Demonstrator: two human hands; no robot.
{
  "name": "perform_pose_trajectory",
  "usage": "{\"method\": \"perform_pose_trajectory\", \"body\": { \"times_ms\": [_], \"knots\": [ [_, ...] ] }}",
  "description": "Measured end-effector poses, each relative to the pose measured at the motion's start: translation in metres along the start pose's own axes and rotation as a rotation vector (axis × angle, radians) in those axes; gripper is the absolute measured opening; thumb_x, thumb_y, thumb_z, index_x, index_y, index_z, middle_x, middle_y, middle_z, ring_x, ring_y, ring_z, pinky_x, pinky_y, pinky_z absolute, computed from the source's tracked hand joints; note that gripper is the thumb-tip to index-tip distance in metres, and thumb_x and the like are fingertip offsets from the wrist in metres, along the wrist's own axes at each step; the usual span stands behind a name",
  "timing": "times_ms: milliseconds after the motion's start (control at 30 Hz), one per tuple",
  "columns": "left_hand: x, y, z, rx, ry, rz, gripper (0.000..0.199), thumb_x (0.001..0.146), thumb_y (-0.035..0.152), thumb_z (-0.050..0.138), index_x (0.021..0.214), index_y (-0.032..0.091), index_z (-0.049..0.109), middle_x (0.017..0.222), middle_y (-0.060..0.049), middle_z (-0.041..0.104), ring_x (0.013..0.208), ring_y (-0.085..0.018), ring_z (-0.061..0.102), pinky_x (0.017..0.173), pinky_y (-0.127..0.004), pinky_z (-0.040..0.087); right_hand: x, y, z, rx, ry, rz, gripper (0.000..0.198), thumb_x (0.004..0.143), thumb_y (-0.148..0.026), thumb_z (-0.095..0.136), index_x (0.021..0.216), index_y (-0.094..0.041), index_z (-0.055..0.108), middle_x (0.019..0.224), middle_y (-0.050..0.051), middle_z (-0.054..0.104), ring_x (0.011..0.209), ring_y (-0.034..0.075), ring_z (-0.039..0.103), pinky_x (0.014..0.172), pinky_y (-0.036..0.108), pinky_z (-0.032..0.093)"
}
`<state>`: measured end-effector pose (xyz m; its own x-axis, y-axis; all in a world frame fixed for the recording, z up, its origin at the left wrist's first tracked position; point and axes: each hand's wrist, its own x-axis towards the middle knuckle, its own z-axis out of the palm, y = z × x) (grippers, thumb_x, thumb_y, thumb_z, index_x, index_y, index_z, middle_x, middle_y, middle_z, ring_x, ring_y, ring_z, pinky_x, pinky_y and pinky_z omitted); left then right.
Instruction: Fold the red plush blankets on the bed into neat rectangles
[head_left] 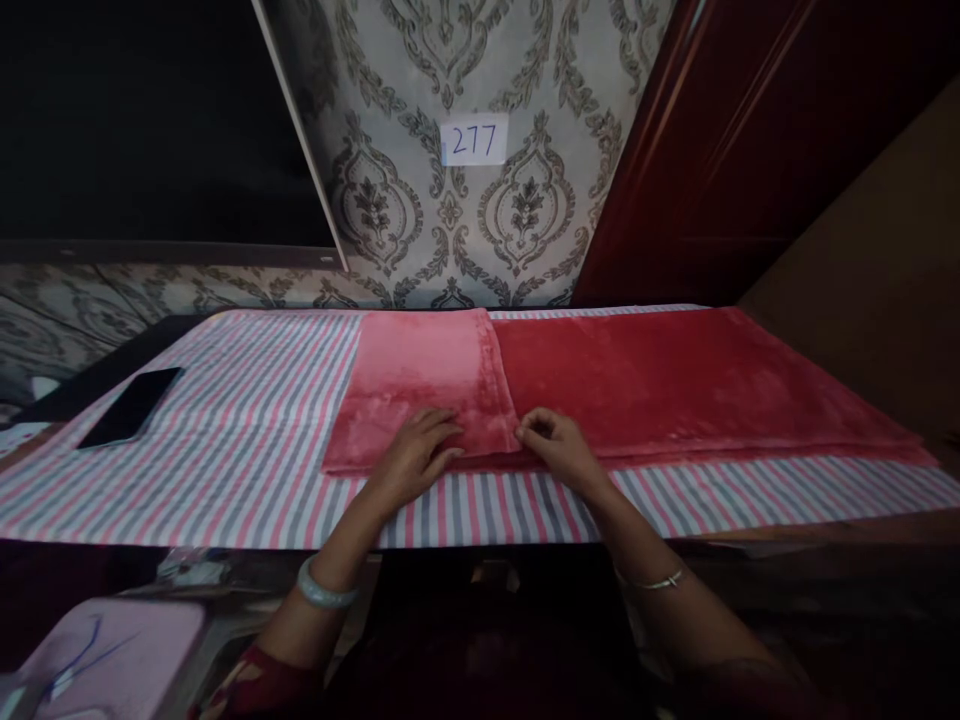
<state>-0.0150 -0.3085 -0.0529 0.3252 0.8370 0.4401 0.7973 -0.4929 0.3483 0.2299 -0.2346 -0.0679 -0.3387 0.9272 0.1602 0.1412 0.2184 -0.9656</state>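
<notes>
A long red plush blanket lies flat in layers along the table, its left end folded over so that a paler pink section rests on top. My left hand lies on the folded section near its front edge, fingers spread and palm down. At the front right corner of that fold, my right hand pinches the blanket's edge between thumb and forefinger. Beneath the blanket is a striped cloth in pink, grey and white.
A black phone rests on the cloth at the left. Behind stand a dark television screen and a dark red cabinet. A paper marked 277 hangs on the patterned wall. A pink stool-like surface is below left.
</notes>
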Motion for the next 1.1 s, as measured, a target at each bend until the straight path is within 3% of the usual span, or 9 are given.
{"method": "perform_pose_trajectory", "body": {
  "times_ms": [200, 333, 433, 600, 800, 1100],
  "knots": [
    [-0.001, -0.005, -0.007, 0.077, 0.038, 0.002, 0.027, 0.092, 0.030, 0.064, 0.116, 0.020, 0.067, 0.117, -0.011, 0.069, 0.109, -0.028, 0.062, 0.096, -0.049, 0.051, 0.006, -0.011, 0.007, 0.306, -0.025, 0.058, 0.035, 0.070, -0.048, 0.076, 0.074, -0.024, 0.052, 0.055, -0.008, 0.051, 0.045, 0.010, 0.048, 0.047, 0.022, 0.038],
    [-0.001, -0.009, -0.007, 0.233, 0.076, -0.028, 0.016, 0.092, 0.024, 0.061, 0.105, 0.017, 0.067, 0.100, -0.010, 0.068, 0.096, -0.027, 0.062, 0.088, -0.044, 0.052, 0.009, -0.010, 0.011, 0.359, -0.021, -0.044, 0.035, 0.073, -0.040, 0.073, 0.101, -0.025, 0.059, 0.070, -0.006, 0.059, 0.057, 0.011, 0.055, 0.054, 0.023, 0.046],
    [-0.001, -0.012, -0.005, 0.361, 0.110, -0.022, 0.016, 0.093, 0.021, 0.056, 0.105, 0.016, 0.066, 0.096, -0.011, 0.066, 0.093, -0.027, 0.060, 0.087, -0.044, 0.051, 0.008, -0.003, 0.011, 0.258, 0.014, -0.162, 0.032, 0.078, -0.032, 0.066, 0.109, -0.025, 0.061, 0.082, -0.002, 0.063, 0.069, 0.013, 0.059, 0.065, 0.026, 0.050],
    [-0.011, -0.022, -0.010, 0.447, 0.041, -0.027, 0.018, 0.090, 0.017, 0.054, 0.103, 0.017, 0.066, 0.096, -0.012, 0.065, 0.093, -0.029, 0.060, 0.083, -0.043, 0.050, 0.001, 0.014, 0.008, -0.008, 0.065, -0.295, 0.020, 0.079, -0.023, 0.056, 0.097, -0.023, 0.064, 0.095, 0.003, 0.068, 0.091, 0.018, 0.064, 0.086, 0.033, 0.052],
    [-0.037, -0.042, -0.031, 0.485, 0.048, -0.104, 0.017, 0.090, 0.022, 0.055, 0.102, 0.017, 0.066, 0.097, -0.012, 0.065, 0.094, -0.031, 0.059, 0.084, -0.045, 0.049, -0.003, 0.025, 0.007, -0.134, 0.052, -0.318, 0.022, 0.080, -0.017, 0.051, 0.098, -0.022, 0.062, 0.094, 0.003, 0.068, 0.088, 0.018, 0.065, 0.083, 0.033, 0.053],
    [-0.059, -0.055, -0.054, 0.310, 0.059, -0.079, 0.025, 0.096, 0.032, 0.051, 0.109, 0.019, 0.067, 0.102, -0.009, 0.066, 0.098, -0.027, 0.059, 0.086, -0.041, 0.048, -0.004, 0.030, 0.003, -0.291, 0.000, -0.398, 0.030, 0.081, -0.017, 0.055, 0.109, -0.023, 0.063, 0.099, 0.005, 0.068, 0.084, 0.019, 0.063, 0.077, 0.033, 0.052]
  ]
}}
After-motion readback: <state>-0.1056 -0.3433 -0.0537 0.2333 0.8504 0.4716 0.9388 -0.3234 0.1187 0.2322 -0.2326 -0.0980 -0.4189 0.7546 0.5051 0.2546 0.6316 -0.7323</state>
